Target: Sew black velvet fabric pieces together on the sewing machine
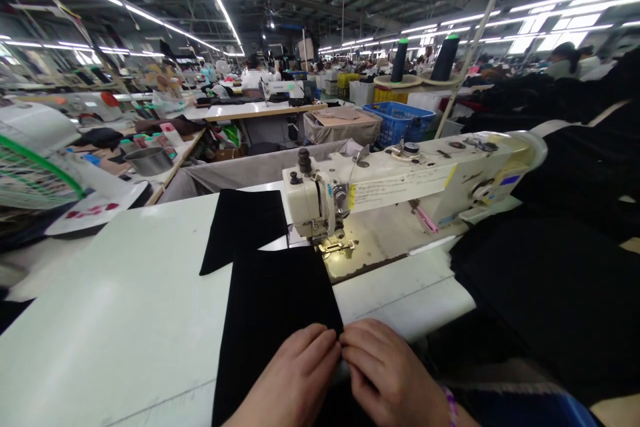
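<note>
A black fabric piece lies on the white sewing table, its far end at the presser foot of the sewing machine. My left hand rests on this fabric with its fingers closed at the right edge. Right beside it, my right hand pinches the same edge, fingertips almost touching those of the left. Beyond the machine's needle area lies a second black fabric piece, flat on the table. Whether the two pieces are joined I cannot tell.
A fan stands at the left. Dark fabric is heaped at the right by the machine. Behind the table are a blue basket, a metal bowl and black thread cones. A slanted pole rises behind the machine.
</note>
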The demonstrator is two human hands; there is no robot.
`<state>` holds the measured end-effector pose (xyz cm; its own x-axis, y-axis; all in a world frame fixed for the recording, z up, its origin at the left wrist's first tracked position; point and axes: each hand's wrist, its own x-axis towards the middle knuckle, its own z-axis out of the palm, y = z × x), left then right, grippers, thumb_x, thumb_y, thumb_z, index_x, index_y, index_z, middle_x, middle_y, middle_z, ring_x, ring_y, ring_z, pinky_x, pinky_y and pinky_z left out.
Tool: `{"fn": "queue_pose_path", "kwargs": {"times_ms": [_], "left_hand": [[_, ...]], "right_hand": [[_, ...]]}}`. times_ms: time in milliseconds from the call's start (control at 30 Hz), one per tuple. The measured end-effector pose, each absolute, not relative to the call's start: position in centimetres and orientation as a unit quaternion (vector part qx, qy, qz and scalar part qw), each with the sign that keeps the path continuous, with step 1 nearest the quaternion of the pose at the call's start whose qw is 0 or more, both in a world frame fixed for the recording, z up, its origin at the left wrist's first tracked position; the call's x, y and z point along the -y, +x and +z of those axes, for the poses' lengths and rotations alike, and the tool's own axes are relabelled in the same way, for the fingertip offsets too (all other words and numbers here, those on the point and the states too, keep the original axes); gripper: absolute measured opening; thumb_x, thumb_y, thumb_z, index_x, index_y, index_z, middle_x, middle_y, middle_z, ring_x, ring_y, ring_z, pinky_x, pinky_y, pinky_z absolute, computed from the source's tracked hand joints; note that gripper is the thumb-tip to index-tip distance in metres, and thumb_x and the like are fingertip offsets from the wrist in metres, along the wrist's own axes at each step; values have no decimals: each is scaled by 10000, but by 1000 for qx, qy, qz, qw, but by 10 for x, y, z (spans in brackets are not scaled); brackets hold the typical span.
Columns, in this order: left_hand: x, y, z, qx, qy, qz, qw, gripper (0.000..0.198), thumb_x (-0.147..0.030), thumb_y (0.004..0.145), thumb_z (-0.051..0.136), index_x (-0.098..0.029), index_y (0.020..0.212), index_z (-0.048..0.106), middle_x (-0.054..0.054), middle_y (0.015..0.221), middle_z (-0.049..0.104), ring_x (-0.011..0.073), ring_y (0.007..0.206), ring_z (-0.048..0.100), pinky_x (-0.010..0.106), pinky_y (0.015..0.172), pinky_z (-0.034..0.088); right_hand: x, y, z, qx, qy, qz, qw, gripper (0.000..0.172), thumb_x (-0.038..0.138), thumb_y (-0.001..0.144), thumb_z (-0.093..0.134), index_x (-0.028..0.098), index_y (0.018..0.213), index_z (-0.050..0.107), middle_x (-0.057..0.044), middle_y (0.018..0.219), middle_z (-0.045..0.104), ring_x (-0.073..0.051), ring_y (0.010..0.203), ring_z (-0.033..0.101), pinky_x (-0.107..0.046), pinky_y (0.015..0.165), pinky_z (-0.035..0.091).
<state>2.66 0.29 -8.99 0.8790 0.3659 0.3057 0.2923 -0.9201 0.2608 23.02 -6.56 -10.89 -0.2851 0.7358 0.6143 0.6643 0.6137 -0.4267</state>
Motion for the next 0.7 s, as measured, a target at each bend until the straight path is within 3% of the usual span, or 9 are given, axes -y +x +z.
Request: {"fn": "queue_pose_path", "kwargs": {"times_ms": [67, 167, 400, 700], "left_hand": [[-4, 18, -97, -133, 977, 161, 45, 480, -102, 884, 494, -154, 1359, 535, 124, 1331, 664, 282, 1222, 614, 399, 979, 593], [-23, 13, -100, -125, 984, 125, 11, 549, -85, 867, 501, -111, 1415, 494, 141, 1426, 600, 304, 1326, 544, 443, 1042, 557], [-64, 15, -93, -111, 985, 135, 13, 481, -59, 911, 462, -116, 1381, 550, 151, 1370, 636, 289, 1319, 553, 449, 1089, 514], [-110, 22, -85, -121, 979, 163, 27, 360, -147, 993, 404, -136, 1249, 657, 161, 1238, 694, 280, 1205, 627, 455, 1014, 570]], "right_hand": [[59, 229, -107, 795, -450, 59, 402, 333, 21, 846, 472, 184, 1076, 649, -105, 985, 723, -242, 978, 673, -407, 899, 582], [44, 229, -105, 790, -463, 68, 395, 289, 38, 861, 483, 175, 1044, 659, -110, 1016, 717, -248, 1006, 657, -420, 923, 566], [8, 232, -102, 801, -479, 68, 354, 238, 60, 856, 545, 161, 1024, 679, -93, 1069, 701, -247, 1066, 598, -437, 999, 505], [-36, 235, -98, 808, -517, 8, 283, 208, 99, 838, 634, 199, 992, 733, -59, 1003, 657, -240, 1023, 562, -403, 926, 476]]}}
